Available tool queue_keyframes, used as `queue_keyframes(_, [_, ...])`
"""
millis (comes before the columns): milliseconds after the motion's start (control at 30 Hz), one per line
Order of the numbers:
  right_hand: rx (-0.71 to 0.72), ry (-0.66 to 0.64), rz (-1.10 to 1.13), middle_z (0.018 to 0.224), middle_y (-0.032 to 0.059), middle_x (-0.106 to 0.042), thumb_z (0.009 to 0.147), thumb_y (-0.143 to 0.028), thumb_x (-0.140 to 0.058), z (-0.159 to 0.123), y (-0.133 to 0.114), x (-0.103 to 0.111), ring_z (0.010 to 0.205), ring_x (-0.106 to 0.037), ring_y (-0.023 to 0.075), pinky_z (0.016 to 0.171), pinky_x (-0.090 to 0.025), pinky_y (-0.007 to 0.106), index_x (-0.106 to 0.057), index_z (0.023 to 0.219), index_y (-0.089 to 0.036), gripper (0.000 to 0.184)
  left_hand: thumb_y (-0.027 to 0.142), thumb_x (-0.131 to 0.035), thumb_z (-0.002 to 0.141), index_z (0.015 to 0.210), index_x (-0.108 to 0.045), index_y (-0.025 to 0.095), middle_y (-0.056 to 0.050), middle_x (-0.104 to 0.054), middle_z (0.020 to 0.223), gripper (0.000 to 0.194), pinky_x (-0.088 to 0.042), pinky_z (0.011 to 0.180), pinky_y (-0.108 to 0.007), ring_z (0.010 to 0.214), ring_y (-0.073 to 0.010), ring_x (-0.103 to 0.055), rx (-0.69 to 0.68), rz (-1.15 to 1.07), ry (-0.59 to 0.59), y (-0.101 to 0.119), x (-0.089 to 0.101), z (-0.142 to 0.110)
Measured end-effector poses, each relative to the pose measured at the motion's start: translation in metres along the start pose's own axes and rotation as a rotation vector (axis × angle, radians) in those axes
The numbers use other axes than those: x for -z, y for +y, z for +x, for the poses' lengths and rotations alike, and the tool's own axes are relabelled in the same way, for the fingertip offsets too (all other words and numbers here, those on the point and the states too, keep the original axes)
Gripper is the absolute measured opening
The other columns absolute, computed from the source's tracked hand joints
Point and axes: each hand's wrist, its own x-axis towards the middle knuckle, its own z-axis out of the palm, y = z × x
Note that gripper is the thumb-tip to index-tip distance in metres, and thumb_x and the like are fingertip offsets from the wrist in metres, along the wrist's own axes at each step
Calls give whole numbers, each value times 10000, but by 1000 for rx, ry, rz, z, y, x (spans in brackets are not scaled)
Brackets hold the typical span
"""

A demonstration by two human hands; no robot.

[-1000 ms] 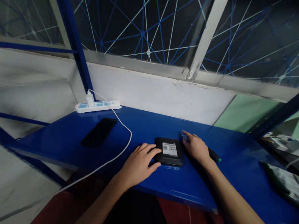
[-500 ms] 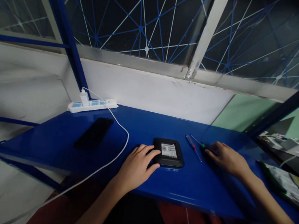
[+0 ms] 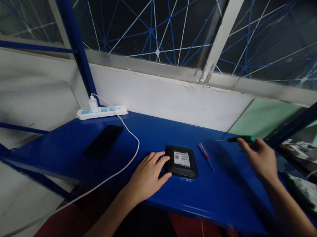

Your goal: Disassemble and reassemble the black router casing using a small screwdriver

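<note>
A flat black box-shaped device (image 3: 168, 171) with a white printed label lies on the blue table (image 3: 157, 132). My left hand (image 3: 150, 171) rests at its left side, fingers spread, the fingertips touching its edge. Raised above the table on the right, my right hand (image 3: 262, 157) is closed on the handle of a green and black screwdriver (image 3: 240, 139), whose thin shaft points left. Between the device and that hand lies a second screwdriver (image 3: 206, 156), with a clear handle and a red collar, its tip towards me.
A black phone (image 3: 103, 140) lies at the left. Behind it sits a white power strip (image 3: 102, 112) with a plugged-in charger; its white cable (image 3: 130, 159) loops across the table. A plastic packet (image 3: 304, 191) lies at the right edge. Blue frame posts (image 3: 76, 49) stand at both sides.
My right hand let go of the clear-handled screwdriver, moved right, took hold of the green and black screwdriver and lifted it off the table. My left hand stays at the device.
</note>
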Motion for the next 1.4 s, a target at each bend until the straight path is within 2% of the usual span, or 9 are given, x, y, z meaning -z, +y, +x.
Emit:
queue_keyframes(100, [-69,17,432,850,67,-711,728,-521,-751,2,-26,0,695,-686,224,761,-559,398,-693,920,-188,389,332,-627,944,1338,-507,220,-99,-562,1391,427,-493,1021,-489,1253,-303,-544,4,-1,-8,0,0,-1])
queue_keyframes(200, [-39,-49,619,860,14,-698,704,-462,-810,-8,-42,-1,676,-681,188,777,-569,377,-668,1132,-245,500,334,-625,946,1336,-506,220,-97,-567,1384,423,-494,1015,-495,1248,-303,-546,-2,1,-10,1,0,-1])
queue_keyframes(267, [-7,-142,607,767,-4,-691,737,-465,-792,-19,-46,-1,687,-690,202,794,-566,385,-618,1249,-272,574,339,-620,950,1336,-505,225,-92,-567,1383,419,-495,1012,-493,1243,-299,-548,-10,-1,-8,1,0,-1])
queue_keyframes(367, [42,-240,520,682,-3,-683,778,-487,-751,-33,-47,0,677,-690,220,786,-564,393,-607,1269,-265,558,338,-619,951,1332,-509,227,-90,-573,1376,412,-495,1011,-488,1240,-298,-550,-16,0,-4,1,0,0])
queue_keyframes(600, [95,-337,474,686,-17,-680,812,-471,-718,-48,-46,3,682,-688,200,770,-570,352,-593,1261,-258,512,328,-625,950,1315,-523,217,-92,-588,1351,396,-492,1008,-489,1228,-297,-555,-23,4,-12,2,1,0])
queue_keyframes(967, [87,-329,489,757,-11,-684,825,-424,-733,-49,-45,7,707,-695,162,769,-556,278,-594,1269,-280,487,340,-620,953,1321,-527,221,-82,-590,1342,398,-496,995,-465,1216,-286,-560,-23,-17,-6,1,1,0])
queue_keyframes(1100, [109,-311,533,870,0,-696,778,-421,-772,-51,-46,7,707,-706,159,715,-582,274,-610,1231,-288,500,345,-612,957,1317,-532,222,-79,-593,1339,388,-502,984,-463,1220,-285,-560,-24,-25,-6,1,1,-1])
queue_keyframes(1300, [88,-214,431,918,42,-734,690,-511,-809,-56,-46,8,833,-751,259,819,-605,427,-615,1139,-267,547,349,-612,963,1281,-557,220,-76,-604,1321,348,-487,1003,-466,1229,-279,-553,-25,-40,3,1,1,-1])
queue_keyframes(1400, [112,-159,371,912,58,-735,685,-529,-808,-59,-46,10,855,-751,278,847,-596,461,-600,1096,-257,535,347,-607,967,1271,-562,219,-81,-612,1310,334,-489,999,-468,1218,-280,-562,-29,-40,-1,1,2,-1])
